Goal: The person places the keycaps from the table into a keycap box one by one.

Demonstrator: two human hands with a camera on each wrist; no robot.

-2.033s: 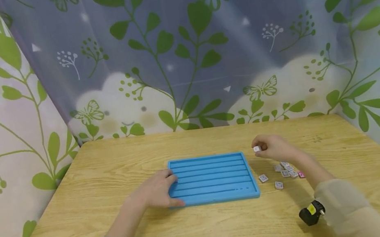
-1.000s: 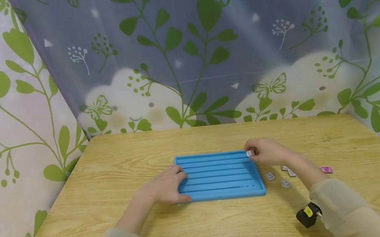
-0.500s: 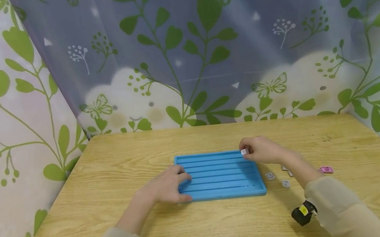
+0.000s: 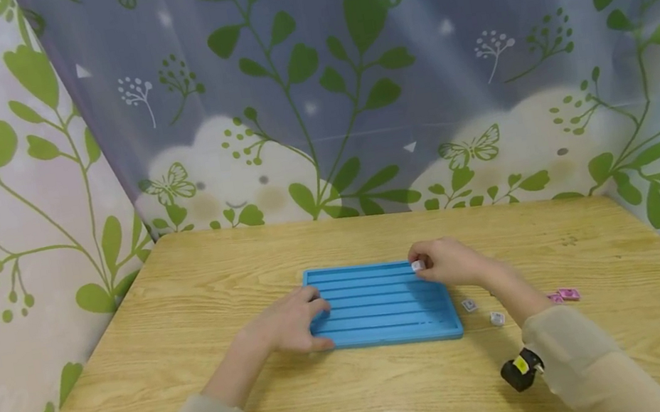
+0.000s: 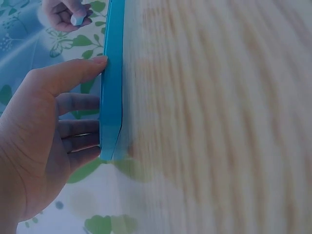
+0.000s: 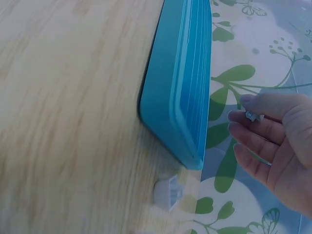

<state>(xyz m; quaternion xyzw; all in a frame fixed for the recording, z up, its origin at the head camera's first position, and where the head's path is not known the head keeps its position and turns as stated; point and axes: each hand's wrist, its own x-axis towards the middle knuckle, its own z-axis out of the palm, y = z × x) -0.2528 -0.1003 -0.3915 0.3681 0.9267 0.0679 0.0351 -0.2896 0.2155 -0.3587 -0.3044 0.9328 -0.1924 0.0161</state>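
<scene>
The blue ridged tray lies flat on the table. My left hand rests on its left end, thumb at the near rim and the other fingers spread over the left edge. The left wrist view shows those fingers fairly straight against the tray's side. Between thumb and forefinger, my right hand pinches a small white keycap above the tray's far right corner. From the right wrist, this keycap is partly hidden by the fingertips. Two white keycaps, one nearer the tray and another, lie to its right.
Pink keycaps lie farther right, beside the right sleeve. The right forearm covers part of the tabletop where other keycaps lay. A patterned cloth hangs behind the wooden table. Each wrist carries a black camera.
My right hand has carried the white keycap left, from beside the tray to above its far right corner. The head view has shifted slightly. My left hand stays at the tray's left end.
</scene>
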